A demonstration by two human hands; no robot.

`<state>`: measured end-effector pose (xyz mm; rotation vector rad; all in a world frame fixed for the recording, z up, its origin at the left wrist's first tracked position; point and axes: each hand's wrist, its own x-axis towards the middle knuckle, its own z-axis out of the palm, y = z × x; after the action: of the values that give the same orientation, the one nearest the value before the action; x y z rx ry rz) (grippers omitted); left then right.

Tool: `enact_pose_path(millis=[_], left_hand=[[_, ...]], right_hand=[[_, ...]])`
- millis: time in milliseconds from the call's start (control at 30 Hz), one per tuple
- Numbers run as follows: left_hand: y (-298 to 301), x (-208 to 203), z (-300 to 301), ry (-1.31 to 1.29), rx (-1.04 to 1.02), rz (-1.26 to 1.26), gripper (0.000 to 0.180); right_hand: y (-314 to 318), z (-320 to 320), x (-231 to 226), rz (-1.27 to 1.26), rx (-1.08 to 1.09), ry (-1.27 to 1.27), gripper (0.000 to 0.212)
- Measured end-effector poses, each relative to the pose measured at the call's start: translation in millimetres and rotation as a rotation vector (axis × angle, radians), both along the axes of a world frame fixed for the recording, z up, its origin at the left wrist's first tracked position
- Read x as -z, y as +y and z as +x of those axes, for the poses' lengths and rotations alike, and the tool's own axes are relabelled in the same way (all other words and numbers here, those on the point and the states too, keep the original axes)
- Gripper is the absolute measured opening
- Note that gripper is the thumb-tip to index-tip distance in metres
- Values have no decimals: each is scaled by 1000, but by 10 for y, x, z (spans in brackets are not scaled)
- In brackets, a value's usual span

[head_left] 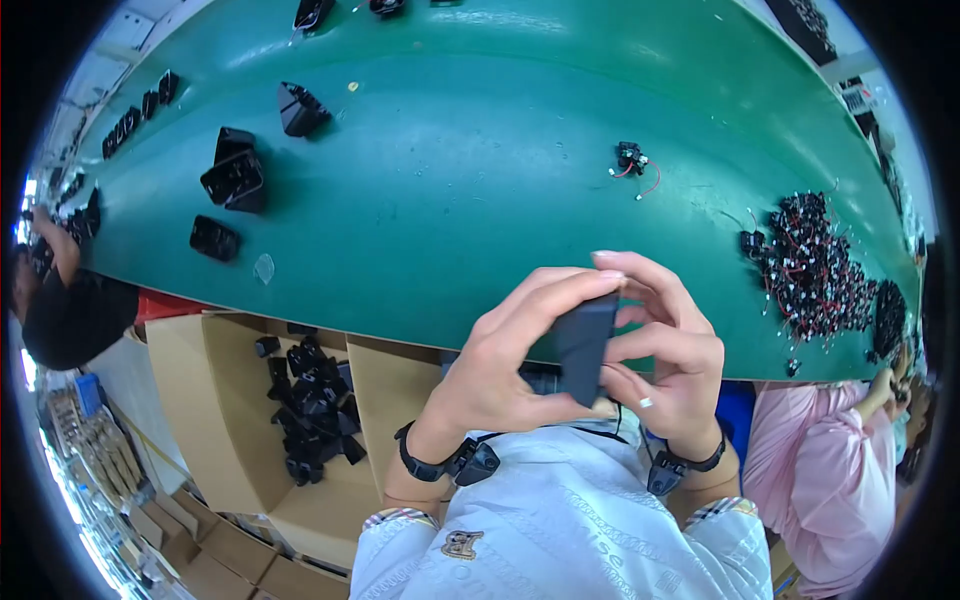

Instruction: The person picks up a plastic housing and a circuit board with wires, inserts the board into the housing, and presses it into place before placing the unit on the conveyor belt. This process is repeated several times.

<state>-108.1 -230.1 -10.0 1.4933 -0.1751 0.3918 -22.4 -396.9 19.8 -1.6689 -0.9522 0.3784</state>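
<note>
Both my hands hold one black plastic housing (583,345) close to my chest, just over the near edge of the green table (470,180). My left hand (515,360) grips its left side with the thumb along the top. My right hand (665,350) curls around its right side, fingers over the top. The housing's lower part is hidden between my palms. A small black part with red and white wires (632,160) lies alone on the table beyond my hands.
A heap of small black wired parts (815,265) lies at the table's right. Black housings (235,180) stand at the left. A cardboard box (240,430) of black housings (312,410) sits below the table. A person in pink (830,480) is at right, another person (60,300) at left.
</note>
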Motion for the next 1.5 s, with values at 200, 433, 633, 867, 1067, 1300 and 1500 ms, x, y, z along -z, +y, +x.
enact_pose_path(millis=[200,433,633,867,1067,1300,1500], left_hand=[[-228,-97,40,76,-390,348,83],[-274,-297,97,130,-420,536,78],[-131,-310,153,250,-355,631,79],[341,-88,59,255,-488,461,95],[744,306,-43,247,-787,818,44],[827,293,-38,250,-817,719,30],[1040,199,-61,206,-744,664,28]], right_hand=[[-231,9,16,182,-18,477,29],[-319,84,159,188,-11,787,36],[-92,123,56,257,-42,1336,38],[608,1079,-282,-50,118,101,24],[2159,2401,258,-506,435,-611,36],[2663,2376,344,-560,498,-570,61],[1961,2131,-86,-494,291,-748,54]])
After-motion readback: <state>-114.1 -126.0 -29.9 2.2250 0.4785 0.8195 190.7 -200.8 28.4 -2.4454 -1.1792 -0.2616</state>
